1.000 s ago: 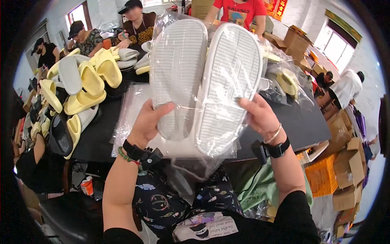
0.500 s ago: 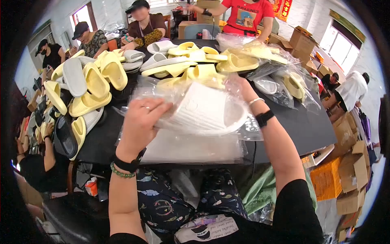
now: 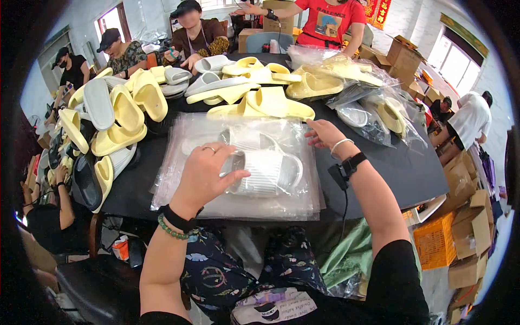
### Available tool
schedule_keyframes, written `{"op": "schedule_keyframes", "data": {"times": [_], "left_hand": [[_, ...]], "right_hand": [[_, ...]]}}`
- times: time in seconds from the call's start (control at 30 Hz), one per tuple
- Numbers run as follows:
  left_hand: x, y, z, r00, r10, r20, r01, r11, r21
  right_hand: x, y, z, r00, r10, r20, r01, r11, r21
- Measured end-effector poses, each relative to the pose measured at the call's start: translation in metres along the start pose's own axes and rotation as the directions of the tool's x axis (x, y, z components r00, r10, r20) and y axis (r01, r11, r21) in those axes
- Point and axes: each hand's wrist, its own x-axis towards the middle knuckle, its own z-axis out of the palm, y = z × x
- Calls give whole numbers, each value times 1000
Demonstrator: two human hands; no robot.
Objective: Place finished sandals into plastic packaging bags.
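Note:
A pair of white ribbed slide sandals (image 3: 265, 172) lies flat inside a clear plastic bag (image 3: 216, 130) in front of me. Beneath it is a stack of clear plastic bags (image 3: 244, 210) on the black table. My left hand (image 3: 208, 173) is over the bag's left part, thumb and fingers apart, at the near sandal's left end; whether it presses on the plastic I cannot tell. Just off the bag's upper right corner, my right hand (image 3: 326, 136) is open with nothing in it. Beyond the bag lie loose yellow slides (image 3: 265, 103).
Yellow and grey slides (image 3: 127, 105) pile up at the left, with a black one (image 3: 86, 181) near the edge. Bagged slides (image 3: 374, 111) sit at the far right. A cable (image 3: 344, 211) hangs from my right wrist. Several people work around; an orange crate (image 3: 435, 241) stands among cardboard boxes.
The bagged white sandals have gone from being held up between both hands to lying flat on the bag stack. My right hand has let go and drawn back.

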Motion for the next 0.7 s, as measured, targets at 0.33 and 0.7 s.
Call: {"op": "schedule_keyframes", "data": {"times": [0.33,0.7], "left_hand": [[-4,-3,19,994,42,97,-63,972,226],[-13,-15,12,984,63,169,-51,996,-73]], "right_hand": [[31,-1,25,951,-269,-150,221,935,-277],[47,14,22,957,-272,-98,218,901,-375]]}}
